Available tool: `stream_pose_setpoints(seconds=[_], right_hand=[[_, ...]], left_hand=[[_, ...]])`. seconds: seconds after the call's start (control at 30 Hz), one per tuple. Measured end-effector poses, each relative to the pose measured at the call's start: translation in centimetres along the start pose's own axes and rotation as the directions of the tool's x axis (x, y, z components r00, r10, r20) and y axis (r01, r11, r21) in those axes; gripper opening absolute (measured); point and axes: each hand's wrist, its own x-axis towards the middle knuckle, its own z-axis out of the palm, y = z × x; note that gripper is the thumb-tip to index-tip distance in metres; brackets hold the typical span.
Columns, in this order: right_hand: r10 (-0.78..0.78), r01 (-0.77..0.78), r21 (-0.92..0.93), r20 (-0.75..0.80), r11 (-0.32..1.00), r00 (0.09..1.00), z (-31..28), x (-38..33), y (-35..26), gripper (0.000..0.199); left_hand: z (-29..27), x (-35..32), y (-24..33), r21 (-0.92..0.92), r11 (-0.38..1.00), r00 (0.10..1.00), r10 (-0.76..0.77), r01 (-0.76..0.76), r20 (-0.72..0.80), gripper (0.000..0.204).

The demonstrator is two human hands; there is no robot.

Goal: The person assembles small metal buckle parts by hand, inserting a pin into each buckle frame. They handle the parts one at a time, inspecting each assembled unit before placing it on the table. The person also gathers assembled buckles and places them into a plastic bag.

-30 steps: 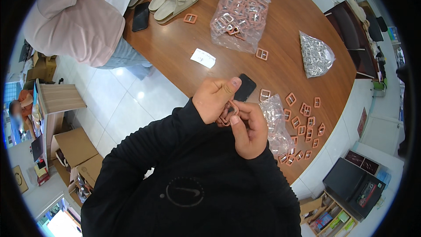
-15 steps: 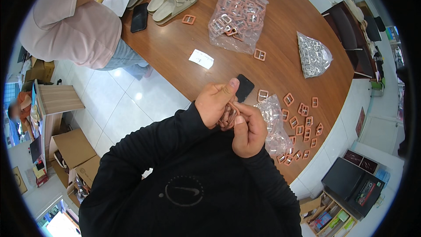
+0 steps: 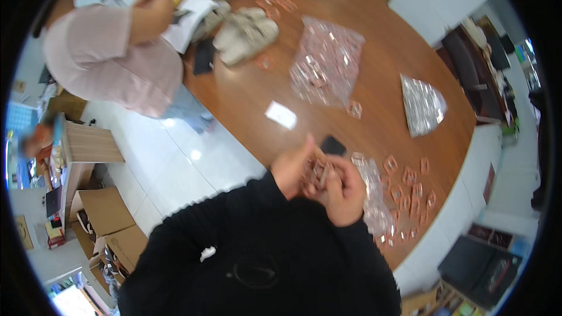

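In front of my chest both hands are close together around several orange-brown buckles (image 3: 314,174), blurred by motion. My left hand (image 3: 291,169) is closed around them with its thumb pointing up. The fingers of my right hand (image 3: 345,194) are closed on a buckle at the right side of that bunch. Right beside my right hand lies a clear plastic bag (image 3: 374,190), crumpled on the table. Loose orange-brown buckles (image 3: 405,202) are scattered to the right of it. A black phone (image 3: 333,146) lies just beyond my hands, partly hidden by them.
On the wooden table (image 3: 246,111) are a full bag of orange-framed buckles (image 3: 331,58), a bag of silver pieces (image 3: 422,107), a white paper slip (image 3: 281,115), beige sandals (image 3: 246,36) and a dark phone (image 3: 204,56). A person in a pink shirt (image 3: 111,58) stands at the left edge.
The view has shifted, so the table and its things sit lower in the picture, now smeared. My hands stay together on the buckles; more of the bunch shows between them.
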Motion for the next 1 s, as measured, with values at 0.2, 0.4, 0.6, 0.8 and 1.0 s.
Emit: stream_pose_setpoints(seconds=[0.2,0.4,0.6,0.8,1.0], right_hand=[[0.138,-0.139,-0.012,-0.075,0.990,0.988,-0.6,1.5,0.2,0.020],[0.056,-0.055,0.022,-0.035,0.998,0.998,-1.0,1.9,1.7,0.017],[0.032,-0.032,0.005,-0.060,0.999,0.998,-1.3,2.3,2.5,0.019],[0.010,-0.006,0.037,-0.097,0.999,0.995,-1.5,2.2,2.8,0.018],[-0.022,0.026,0.025,-0.127,0.999,0.992,-2.6,2.5,3.3,0.015]], left_hand=[[-1.1,-0.5,1.9,0.674,0.342,0.747,0.429,-0.655,0.508,0.057],[-2.2,0.5,2.9,0.684,0.142,0.682,0.353,-0.715,0.640,0.053],[-2.7,0.8,2.6,0.648,0.179,0.661,0.372,-0.740,0.652,0.047],[-2.7,0.9,2.4,0.649,0.182,0.662,0.372,-0.739,0.650,0.049],[-2.7,0.8,2.9,0.628,0.228,0.652,0.454,-0.744,0.607,0.050]])
